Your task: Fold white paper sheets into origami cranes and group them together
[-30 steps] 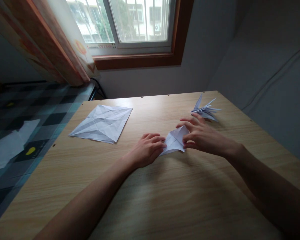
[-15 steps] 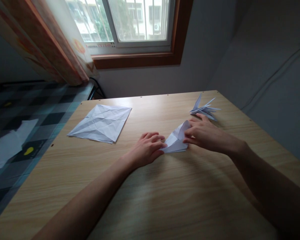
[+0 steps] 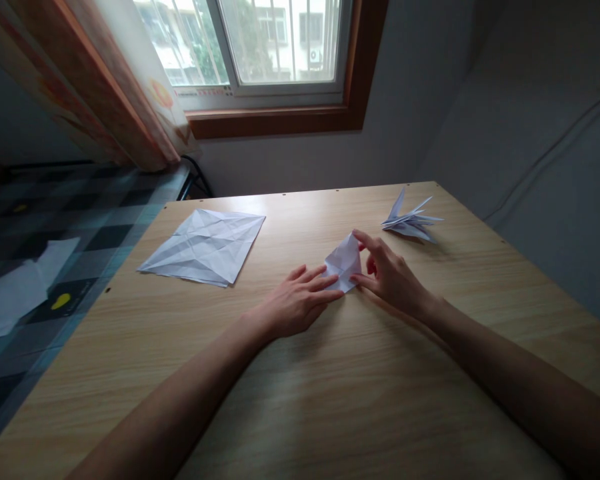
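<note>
A small piece of folded white paper [image 3: 347, 259] lies on the wooden table in front of me. My left hand [image 3: 300, 298] rests with fingers stretched out, their tips lying over the paper's lower left part. At the paper's right side, my right hand [image 3: 391, 272] has its index finger at the top corner and its thumb at the lower right edge, gripping it between them. The paper's left corner is hidden beneath my left fingers.
Creased, unfolded white sheets [image 3: 207, 247] lie stacked at the table's [image 3: 280, 413] back left. A bundle of pointed folded paper pieces [image 3: 411, 220] sits at the back right. More white paper [image 3: 20, 293] is on the checked cloth [image 3: 95, 230] at left.
The folded paper's raised right flap now lies flatter, and its shape is more compact. My right hand has drawn down and left, away from the pointed bundle; my left fingers reach further over the paper.
</note>
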Action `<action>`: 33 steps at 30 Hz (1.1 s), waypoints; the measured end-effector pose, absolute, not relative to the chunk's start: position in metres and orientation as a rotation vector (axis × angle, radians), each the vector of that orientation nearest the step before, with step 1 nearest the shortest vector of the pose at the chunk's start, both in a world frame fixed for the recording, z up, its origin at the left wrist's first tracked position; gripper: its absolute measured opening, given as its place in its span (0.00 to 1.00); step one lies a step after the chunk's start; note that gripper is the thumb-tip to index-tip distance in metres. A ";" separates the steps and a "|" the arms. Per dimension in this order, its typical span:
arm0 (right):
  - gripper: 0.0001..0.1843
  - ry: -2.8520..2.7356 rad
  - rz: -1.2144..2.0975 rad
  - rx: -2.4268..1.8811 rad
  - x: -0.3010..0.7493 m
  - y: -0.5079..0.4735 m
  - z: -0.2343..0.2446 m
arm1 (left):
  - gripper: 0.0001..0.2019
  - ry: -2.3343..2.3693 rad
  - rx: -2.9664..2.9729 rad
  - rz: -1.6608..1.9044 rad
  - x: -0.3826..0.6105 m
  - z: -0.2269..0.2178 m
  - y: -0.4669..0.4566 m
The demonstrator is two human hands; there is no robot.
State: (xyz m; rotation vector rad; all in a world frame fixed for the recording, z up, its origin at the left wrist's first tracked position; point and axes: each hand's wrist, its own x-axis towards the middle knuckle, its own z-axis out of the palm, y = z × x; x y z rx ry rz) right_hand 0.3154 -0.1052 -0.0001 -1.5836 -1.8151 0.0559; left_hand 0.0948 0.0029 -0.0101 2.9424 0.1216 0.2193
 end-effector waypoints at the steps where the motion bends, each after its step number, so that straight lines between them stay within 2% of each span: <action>1: 0.41 -1.682 0.146 -1.530 0.317 -0.103 -0.007 | 0.18 0.117 2.940 0.224 0.095 -0.010 0.002; 3: 0.45 -1.474 0.346 -1.442 0.318 -0.098 -0.019 | 0.18 0.115 2.932 0.241 0.095 -0.009 0.002; 5: 0.42 -1.334 0.454 -1.435 0.317 -0.094 -0.026 | 0.18 0.108 2.923 0.251 0.094 -0.007 0.001; 9: 0.11 -1.422 0.495 -1.617 0.312 -0.091 -0.026 | 0.18 0.048 2.879 0.248 0.093 -0.003 -0.001; 10: 0.08 -1.471 0.496 -1.650 0.311 -0.091 -0.024 | 0.18 0.040 2.859 0.260 0.093 -0.003 -0.002; 17: 0.10 -1.546 0.665 -1.486 0.307 -0.092 -0.023 | 0.14 0.343 2.572 0.768 0.094 -0.011 0.001; 28: 0.16 -1.326 0.661 -1.409 0.296 -0.089 -0.025 | 0.13 0.351 2.385 0.706 0.097 -0.014 0.001; 33: 0.14 -1.335 0.666 -1.416 0.294 -0.091 -0.026 | 0.13 0.365 2.374 0.690 0.097 -0.013 0.001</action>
